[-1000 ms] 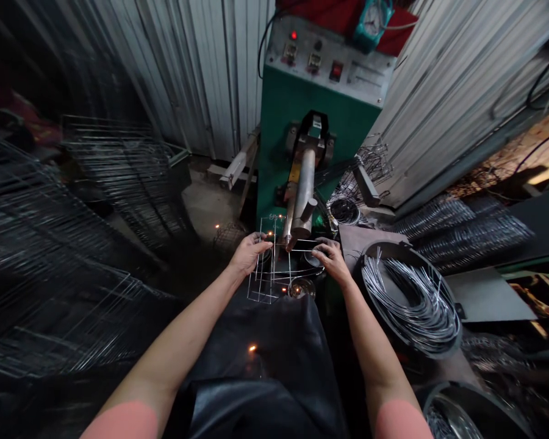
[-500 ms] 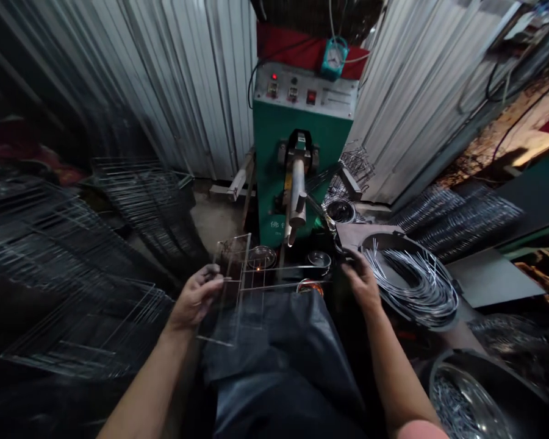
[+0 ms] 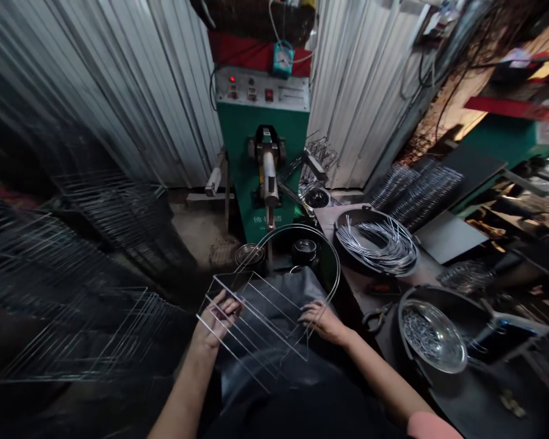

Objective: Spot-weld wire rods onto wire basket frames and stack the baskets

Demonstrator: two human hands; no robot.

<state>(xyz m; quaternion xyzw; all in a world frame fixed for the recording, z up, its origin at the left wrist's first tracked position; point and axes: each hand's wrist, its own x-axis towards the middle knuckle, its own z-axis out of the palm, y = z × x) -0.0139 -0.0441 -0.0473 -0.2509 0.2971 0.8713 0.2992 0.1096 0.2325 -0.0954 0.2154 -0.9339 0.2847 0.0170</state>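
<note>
My left hand [image 3: 218, 321] grips a rectangular welded wire frame [image 3: 256, 326] above my lap. My right hand [image 3: 322, 323] sits at the frame's right side, holding the end of a long curved steel wire [image 3: 293, 227] that arcs up and over the frame. The frame lies tilted over a black apron [image 3: 269, 299]. Just beyond it stands a green spot-welding machine [image 3: 260, 164], its round electrode arm [image 3: 269, 180] pointing down towards the frame.
A black pan of bent wire rods [image 3: 375, 247] stands on the bench at right, and a steel bowl of short wire pieces [image 3: 432, 336] sits lower right. Stacked wire racks [image 3: 86, 335] fill the left side. Corrugated metal walls [image 3: 119, 103] flank the machine.
The frame has moved back from the electrode towards my lap. My right hand has left the rod pan and now holds the curved wire. The view has swung left.
</note>
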